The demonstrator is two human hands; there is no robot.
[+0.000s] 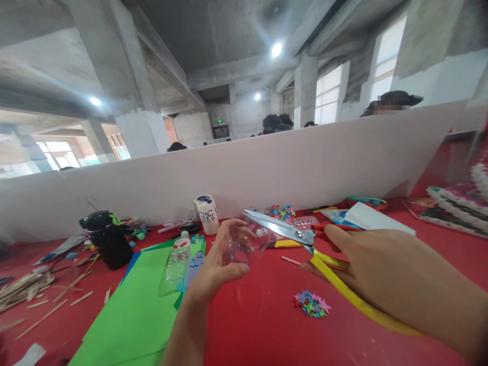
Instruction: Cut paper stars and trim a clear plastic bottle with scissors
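Two bare forearms reach forward from the bottom of the view over a red table (259, 325). Nearest is the right hand (385, 274), fingers clenched through the yellow handles of a pair of scissors (305, 244); the steel blades stand slightly parted and point up and left. Just left of it, the left hand (219, 267) curls its fingers and thumb around a clear plastic cup-shaped piece (247, 239), held above the table with its open mouth tipped toward the blades. One blade tip rests at or just over the rim of that piece; whether it has bitten into the plastic cannot be told.

The step in hand looks like cutting the clear piece with the scissors. By this judgement the next move calls for a steady left-hand grip and a slow closing of the blades on thin, slippery plastic, with the left fingers kept away from the cutting line.

Counted: one pair of scissors, one clear piece in the left hand, one clear plastic bottle (176, 264) lying on its side on a green paper sheet (133, 310), one white cylinder with black writing (207, 214) standing near the white partition (267, 168), one black bear-shaped figure (109, 239) at the left, one small heap of coloured foam stars (311, 304) on the table below the scissors, and a second scatter of stars (281, 211) near the partition. Wooden sticks (26, 290) lie in a loose pile at the far left, too many to count. Dark heads of other people show above the partition.
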